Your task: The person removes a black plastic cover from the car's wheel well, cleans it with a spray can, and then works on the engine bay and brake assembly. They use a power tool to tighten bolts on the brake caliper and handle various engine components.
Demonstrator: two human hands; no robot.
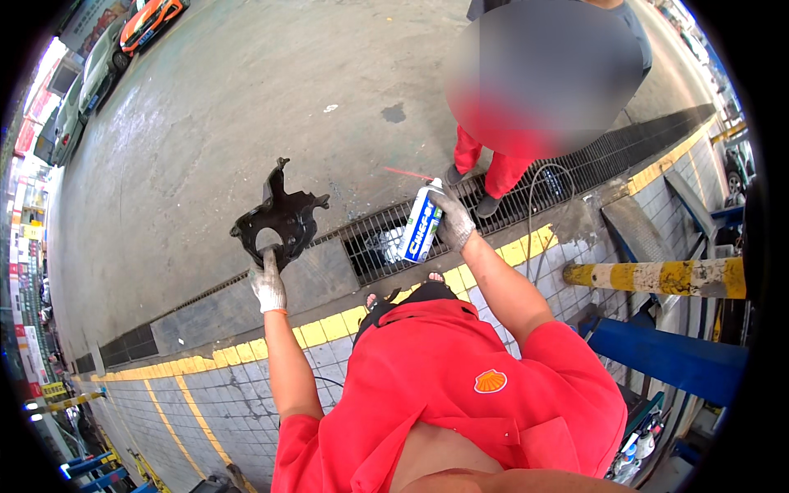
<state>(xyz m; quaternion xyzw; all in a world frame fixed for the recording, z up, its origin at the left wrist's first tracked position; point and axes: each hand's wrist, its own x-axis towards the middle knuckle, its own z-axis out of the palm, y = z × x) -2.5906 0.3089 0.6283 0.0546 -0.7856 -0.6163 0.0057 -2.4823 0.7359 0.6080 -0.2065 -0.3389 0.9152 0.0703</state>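
Black part (288,210), left hand (269,284) gripping its near edge
It is looking stiff and light, perhaps slick; the right hand (453,218) is clasping a spray can (420,226).

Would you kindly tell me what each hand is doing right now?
Left hand: closed, holding the black molded part by its near edge.
Right hand: closed around the spray can.

Part (288,215) held left of spray can (422,223), the latter above floor grating (612,156); cars (100,70) parked far left.
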